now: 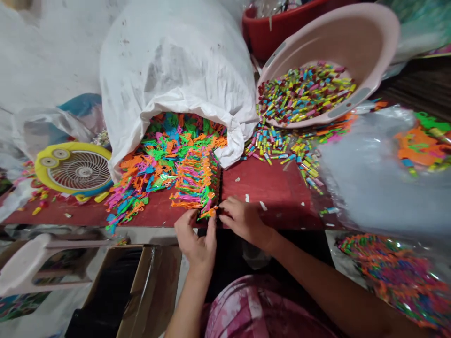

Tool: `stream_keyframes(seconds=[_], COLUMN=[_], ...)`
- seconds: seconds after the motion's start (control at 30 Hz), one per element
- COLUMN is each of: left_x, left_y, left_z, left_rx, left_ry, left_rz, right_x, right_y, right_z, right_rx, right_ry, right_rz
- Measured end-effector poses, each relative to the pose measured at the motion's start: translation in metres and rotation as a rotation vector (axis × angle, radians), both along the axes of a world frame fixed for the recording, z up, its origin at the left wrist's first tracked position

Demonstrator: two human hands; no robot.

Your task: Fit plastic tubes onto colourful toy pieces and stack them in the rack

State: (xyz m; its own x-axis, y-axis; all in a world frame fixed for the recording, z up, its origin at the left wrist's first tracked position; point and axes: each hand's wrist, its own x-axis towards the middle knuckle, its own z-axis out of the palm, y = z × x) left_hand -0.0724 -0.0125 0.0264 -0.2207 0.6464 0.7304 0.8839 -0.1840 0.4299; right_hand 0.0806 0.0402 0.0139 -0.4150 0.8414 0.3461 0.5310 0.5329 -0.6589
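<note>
A tightly packed row of small flat plastic pieces (197,180), in orange, green, pink and blue, stands on the red tabletop along a dark strip. At its near end, my left hand (197,239) has thumb and forefinger on either side of the last pieces, the thumb tip against an orange piece (210,212). My right hand (244,220) comes in from the right, fingers bent together at the row's near right corner. Whatever its fingertips pinch is too small to make out. Behind the row, loose pieces of the same kind (165,145) spill from a white sack (183,56).
A tilted pink basin (369,42) holds small multicoloured tubes, some spilled on the red table (264,188). A yellow fan (75,169) stands left. Clear plastic bags (373,173) lie right. Below are a cardboard box (141,286), a pale stool (28,267) and a filled bag (398,277).
</note>
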Motion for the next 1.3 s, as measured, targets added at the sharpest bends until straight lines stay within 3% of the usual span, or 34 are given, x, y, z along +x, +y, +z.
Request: stream_keyframes(seconds=[0.17, 0.37, 0.5, 0.73, 0.9, 1.13, 1.3], left_x=[-0.006, -0.003, 0.002, 0.008, 0.004, 0.001, 0.006], left_y=[0.008, 0.016, 0.017, 0.029, 0.044, 0.045, 0.050], left_z=[0.012, 0.021, 0.027, 0.038, 0.042, 0.043, 0.045], left_rx=[0.033, -0.009, -0.039, 0.059, -0.049, -0.123, -0.142], left_ry=[0.152, 0.153, 0.130, 0.254, 0.339, 0.417, 0.421], left_rz=[-0.070, -0.065, -0.027, 0.064, 0.010, 0.050, 0.084], right_x=[-0.007, -0.006, -0.005, -0.005, -0.006, -0.008, -0.023], right_y=[-0.011, -0.015, -0.017, -0.017, -0.018, -0.008, -0.004], right_z=[0.008, 0.007, 0.007, 0.005, 0.006, 0.017, 0.014], right_rx=[0.081, 0.143, 0.149, 0.106, 0.106, -0.063, -0.026], right_ry=[-0.251, -0.331, -0.319, -0.305, -0.292, -0.164, -0.058], right_rz=[-0.044, -0.019, -0.014, 0.007, -0.022, -0.110, -0.152])
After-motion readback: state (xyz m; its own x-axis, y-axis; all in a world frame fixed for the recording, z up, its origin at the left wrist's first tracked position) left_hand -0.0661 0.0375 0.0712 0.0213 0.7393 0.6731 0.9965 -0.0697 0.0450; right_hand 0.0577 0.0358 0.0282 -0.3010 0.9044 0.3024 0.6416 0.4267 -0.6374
